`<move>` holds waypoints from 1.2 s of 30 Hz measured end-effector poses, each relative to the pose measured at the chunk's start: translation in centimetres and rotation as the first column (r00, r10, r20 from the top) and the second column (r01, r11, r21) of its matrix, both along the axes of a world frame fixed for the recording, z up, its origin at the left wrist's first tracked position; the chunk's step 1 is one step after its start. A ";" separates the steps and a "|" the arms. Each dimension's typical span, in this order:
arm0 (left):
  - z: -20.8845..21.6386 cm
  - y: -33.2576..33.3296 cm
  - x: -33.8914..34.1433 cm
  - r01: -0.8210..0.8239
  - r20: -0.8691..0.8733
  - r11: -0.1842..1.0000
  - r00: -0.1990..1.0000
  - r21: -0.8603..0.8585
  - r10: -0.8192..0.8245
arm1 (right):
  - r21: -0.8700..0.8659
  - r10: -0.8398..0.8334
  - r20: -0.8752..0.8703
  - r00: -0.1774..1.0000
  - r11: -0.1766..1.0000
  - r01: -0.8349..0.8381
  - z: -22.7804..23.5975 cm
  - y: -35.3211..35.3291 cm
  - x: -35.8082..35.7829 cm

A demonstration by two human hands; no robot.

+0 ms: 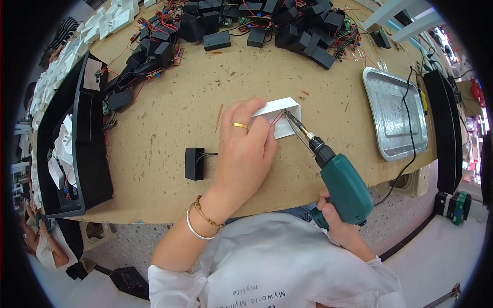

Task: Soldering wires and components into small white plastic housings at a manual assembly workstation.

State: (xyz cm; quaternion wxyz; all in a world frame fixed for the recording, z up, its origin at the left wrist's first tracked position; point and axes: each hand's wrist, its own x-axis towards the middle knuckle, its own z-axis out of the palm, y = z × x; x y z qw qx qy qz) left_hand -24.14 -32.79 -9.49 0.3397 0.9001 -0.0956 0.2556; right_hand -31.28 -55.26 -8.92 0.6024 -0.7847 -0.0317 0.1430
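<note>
My left hand (245, 149) is closed on a white plastic housing (278, 106), keeping it on the tabletop with its open side toward the right. Thin red wires (276, 119) run inside the housing. In my right hand (340, 228) is a green pistol-shaped soldering gun (345, 186), gripped by its handle. Its metal tip, with a thin feed tube alongside, reaches into the housing close to the wires. Whether tip and wires touch cannot be made out. A small black box (194, 164) lies left of my left wrist, its black cable passing under the hand.
Black boxes, circuit boards and red wires pile up along the far edge (257, 36). At the left stands a black bin (97, 169) holding white parts. A metal tray (403, 113) lies right, crossed by a black cord (409, 120). White housings (67, 77) line the far left.
</note>
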 end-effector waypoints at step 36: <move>0.1 -0.1 0.0 -0.007 -0.012 1.000 1.000 -0.007 0.007 | 0.009 0.073 -0.051 0.996 0.997 -0.073 0.3 -0.1 0.3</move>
